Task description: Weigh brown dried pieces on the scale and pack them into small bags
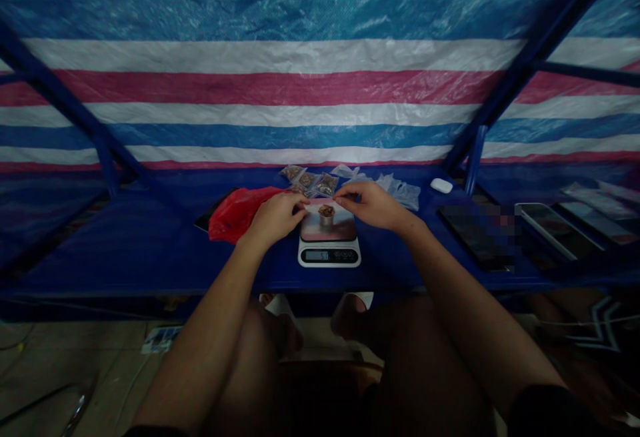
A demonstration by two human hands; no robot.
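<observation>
Left hand [277,218] and right hand [367,205] above a digital scale [329,255]: fingertips [338,199] of both hands pinch together on a small plastic bag [313,208]. A cup of brown bits [326,215] stands between the fingers, nearer the right hand's.

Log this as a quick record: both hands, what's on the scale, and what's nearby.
Left hand: over the scale, beside the cup
Right hand: fingertips near the cup
Scale: digital kitchen scale, display lit
On scale: small cup of brown pieces
Nearby: red plastic bag; small filled packets; clear plastic bags
</observation>
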